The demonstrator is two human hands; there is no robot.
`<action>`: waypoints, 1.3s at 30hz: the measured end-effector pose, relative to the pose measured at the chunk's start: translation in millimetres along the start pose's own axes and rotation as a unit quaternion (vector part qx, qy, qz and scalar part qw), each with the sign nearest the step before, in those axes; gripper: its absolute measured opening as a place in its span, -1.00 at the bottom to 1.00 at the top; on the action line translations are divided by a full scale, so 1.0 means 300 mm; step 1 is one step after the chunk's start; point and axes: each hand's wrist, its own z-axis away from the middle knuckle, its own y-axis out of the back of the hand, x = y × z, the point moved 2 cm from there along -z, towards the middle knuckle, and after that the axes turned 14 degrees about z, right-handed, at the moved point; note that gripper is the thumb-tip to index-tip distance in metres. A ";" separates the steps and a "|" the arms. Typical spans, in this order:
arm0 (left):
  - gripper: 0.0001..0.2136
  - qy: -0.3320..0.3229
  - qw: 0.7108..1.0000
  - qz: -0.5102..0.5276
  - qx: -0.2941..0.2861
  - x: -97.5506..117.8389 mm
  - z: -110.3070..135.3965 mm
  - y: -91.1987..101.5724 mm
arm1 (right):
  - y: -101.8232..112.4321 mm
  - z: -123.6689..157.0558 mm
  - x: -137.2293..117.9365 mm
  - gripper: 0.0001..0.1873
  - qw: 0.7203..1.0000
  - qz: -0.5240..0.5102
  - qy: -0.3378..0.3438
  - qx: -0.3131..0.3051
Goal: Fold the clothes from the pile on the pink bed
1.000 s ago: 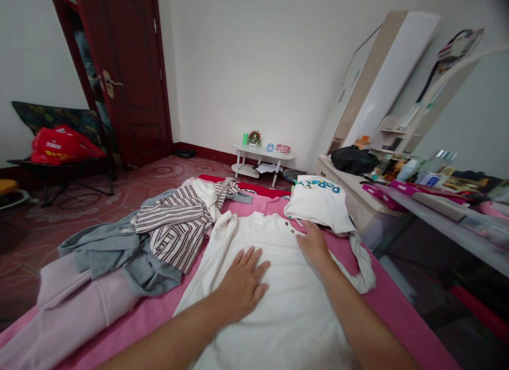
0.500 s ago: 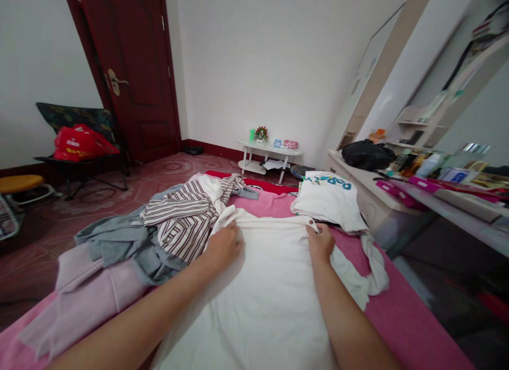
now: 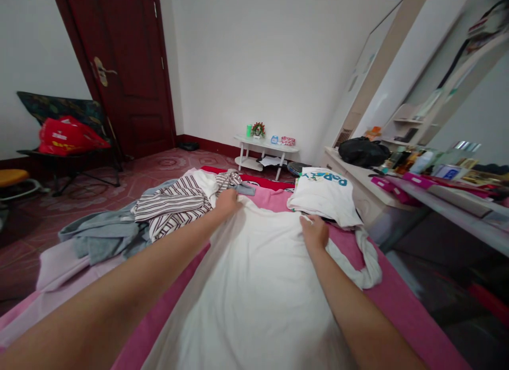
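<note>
A white garment (image 3: pixel 258 285), its exact kind unclear, is spread over the pink bed cover (image 3: pixel 401 306) and runs toward me out of the bottom of the view. My left hand (image 3: pixel 228 203) is closed on its far left corner. At the far right corner, my right hand (image 3: pixel 316 232) pinches the edge of the same cloth. A brown-and-white striped garment (image 3: pixel 175 203) lies just left of my left hand. Beyond my right hand rests a folded white shirt (image 3: pixel 324 195) with blue lettering, and a white sleeve-like strip (image 3: pixel 368 264) trails beside it.
Grey clothing (image 3: pixel 103 232) and pale pink clothing (image 3: pixel 59 269) lie on the bed's left side. A dressing table (image 3: pixel 358 184) crowded with bottles and a black bag (image 3: pixel 363 151) borders the right. Farther off are a small white table (image 3: pixel 260 146) and a chair (image 3: pixel 59 102) holding a red bag (image 3: pixel 69 135).
My left hand has moved up and away with its corner of the white garment, pulling the far edge outward. My right hand keeps its pinch. The view has shifted slightly.
</note>
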 end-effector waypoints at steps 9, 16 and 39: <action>-0.73 -0.021 0.993 0.019 0.114 0.012 -0.150 -0.032 | -0.065 -0.165 -0.111 -0.48 0.995 -0.031 0.083 0.039; -0.45 -0.079 0.995 0.003 0.054 -0.058 -0.115 -0.258 | -0.180 -0.038 -0.106 -0.45 0.910 0.107 0.391 -0.092; -0.54 -0.248 0.967 -0.048 0.028 -0.071 0.393 -0.134 | 0.081 0.295 -0.054 -0.34 0.871 0.241 0.277 -0.326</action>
